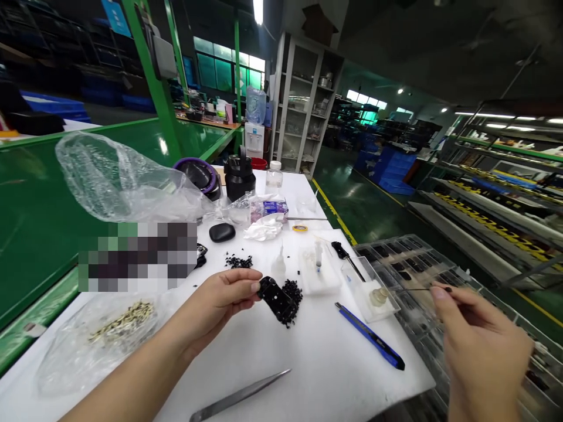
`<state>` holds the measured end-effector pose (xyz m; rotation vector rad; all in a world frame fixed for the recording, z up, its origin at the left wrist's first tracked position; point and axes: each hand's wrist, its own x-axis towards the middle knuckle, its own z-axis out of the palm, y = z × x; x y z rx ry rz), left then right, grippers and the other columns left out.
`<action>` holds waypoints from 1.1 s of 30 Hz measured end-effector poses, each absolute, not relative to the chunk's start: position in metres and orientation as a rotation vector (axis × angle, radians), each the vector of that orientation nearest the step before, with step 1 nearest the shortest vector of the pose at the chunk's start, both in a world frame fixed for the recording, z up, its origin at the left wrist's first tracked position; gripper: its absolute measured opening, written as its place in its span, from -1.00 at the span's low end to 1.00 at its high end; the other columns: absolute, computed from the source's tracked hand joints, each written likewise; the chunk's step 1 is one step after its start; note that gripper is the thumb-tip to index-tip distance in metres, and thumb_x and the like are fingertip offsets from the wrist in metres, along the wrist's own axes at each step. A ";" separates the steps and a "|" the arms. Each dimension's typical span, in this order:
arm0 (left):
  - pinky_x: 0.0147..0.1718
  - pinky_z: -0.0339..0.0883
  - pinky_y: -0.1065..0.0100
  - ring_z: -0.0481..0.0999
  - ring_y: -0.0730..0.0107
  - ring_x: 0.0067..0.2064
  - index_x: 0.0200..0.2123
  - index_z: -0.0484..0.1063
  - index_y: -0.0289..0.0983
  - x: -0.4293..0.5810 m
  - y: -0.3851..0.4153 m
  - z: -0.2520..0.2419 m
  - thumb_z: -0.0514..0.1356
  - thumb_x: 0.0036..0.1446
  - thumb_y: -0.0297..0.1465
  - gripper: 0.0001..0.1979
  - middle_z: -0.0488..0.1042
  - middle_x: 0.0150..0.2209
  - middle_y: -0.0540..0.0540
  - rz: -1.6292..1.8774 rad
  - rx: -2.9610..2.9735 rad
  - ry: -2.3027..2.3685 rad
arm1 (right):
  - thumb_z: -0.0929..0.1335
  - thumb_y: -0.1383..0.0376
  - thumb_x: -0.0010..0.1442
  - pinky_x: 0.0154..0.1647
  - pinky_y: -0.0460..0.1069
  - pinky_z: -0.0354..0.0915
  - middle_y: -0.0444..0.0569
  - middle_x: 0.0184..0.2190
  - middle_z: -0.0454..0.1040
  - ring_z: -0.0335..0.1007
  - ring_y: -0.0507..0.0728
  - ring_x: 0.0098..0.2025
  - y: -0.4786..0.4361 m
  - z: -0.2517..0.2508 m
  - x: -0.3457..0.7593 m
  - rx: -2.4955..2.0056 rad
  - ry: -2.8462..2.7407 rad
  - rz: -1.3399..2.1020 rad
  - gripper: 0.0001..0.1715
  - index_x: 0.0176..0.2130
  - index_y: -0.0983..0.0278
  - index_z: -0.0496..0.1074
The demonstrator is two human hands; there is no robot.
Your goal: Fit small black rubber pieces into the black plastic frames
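My left hand [222, 302] pinches a small flat black plastic part [276, 299] and holds it above the white table [308, 363], just over a little heap of black bits [292, 291]. My right hand [477, 346] is closed on a thin stick [424, 289] with a dark tip. It hovers over a clear compartment tray [413, 264] at the table's right edge. A small clear dish with a pale lump [378, 297] sits between the two hands.
Metal tweezers [240, 397] lie near the front edge and a blue utility knife [369, 336] lies right of centre. A bag of brass-coloured parts [121, 322] is at the left. Crumpled clear plastic [118, 181], a black jar [240, 173], a bottle [274, 176] and a syringe [318, 256] stand further back.
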<state>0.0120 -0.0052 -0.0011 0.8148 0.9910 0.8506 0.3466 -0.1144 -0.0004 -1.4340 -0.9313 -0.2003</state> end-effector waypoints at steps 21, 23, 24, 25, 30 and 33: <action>-0.35 0.38 0.52 0.49 0.57 -0.43 -0.38 0.56 -0.28 0.011 -0.006 -0.001 0.52 -0.25 -0.42 -0.70 0.56 -0.46 0.02 1.134 0.709 0.912 | 0.39 0.29 0.14 -0.39 -0.05 0.42 -0.16 -0.35 0.51 0.44 0.03 -0.45 -0.047 0.017 0.181 -1.242 -1.681 0.853 -0.48 0.10 0.13 0.32; -0.34 0.38 0.51 0.50 0.55 -0.42 -0.37 0.56 -0.29 0.011 -0.006 -0.002 0.50 -0.21 -0.42 -0.72 0.57 -0.45 0.01 1.127 0.719 0.919 | 0.37 0.32 0.16 -0.39 -0.05 0.43 -0.19 -0.41 0.50 0.45 0.04 -0.46 -0.045 0.001 0.176 -1.208 -1.599 0.859 -0.57 0.04 0.10 0.36; -0.34 0.38 0.51 0.50 0.54 -0.42 -0.36 0.56 -0.29 0.011 -0.006 -0.003 0.50 -0.20 -0.43 -0.72 0.57 -0.44 0.00 1.122 0.727 0.919 | 0.36 0.33 0.16 -0.40 -0.05 0.43 -0.20 -0.41 0.50 0.45 0.04 -0.46 -0.045 -0.004 0.176 -1.194 -1.570 0.839 -0.59 0.02 0.10 0.38; -0.35 0.38 0.51 0.50 0.54 -0.42 -0.35 0.56 -0.29 0.012 -0.007 -0.004 0.49 -0.19 -0.43 -0.72 0.58 -0.44 -0.01 1.118 0.734 0.919 | 0.37 0.34 0.15 -0.42 -0.05 0.43 -0.21 -0.43 0.50 0.45 0.04 -0.48 -0.046 -0.009 0.176 -1.182 -1.549 0.816 -0.59 0.01 0.09 0.38; -0.33 0.38 0.48 0.51 0.52 -0.40 -0.31 0.56 -0.29 0.016 -0.008 -0.005 0.47 -0.14 -0.41 -0.74 0.58 -0.40 -0.03 1.102 0.773 0.919 | 0.38 0.36 0.14 -0.45 -0.07 0.42 -0.21 -0.45 0.50 0.43 0.03 -0.50 -0.051 -0.014 0.181 -1.128 -1.519 0.710 -0.59 0.00 0.12 0.41; -0.33 0.37 0.48 0.50 0.53 -0.40 -0.31 0.57 -0.28 0.016 -0.009 -0.004 0.46 -0.12 -0.40 -0.75 0.59 -0.40 -0.03 1.108 0.813 0.931 | 0.38 0.38 0.13 -0.46 -0.09 0.40 -0.19 -0.43 0.52 0.41 0.01 -0.51 -0.050 -0.015 0.180 -1.114 -1.551 0.604 -0.59 0.00 0.16 0.43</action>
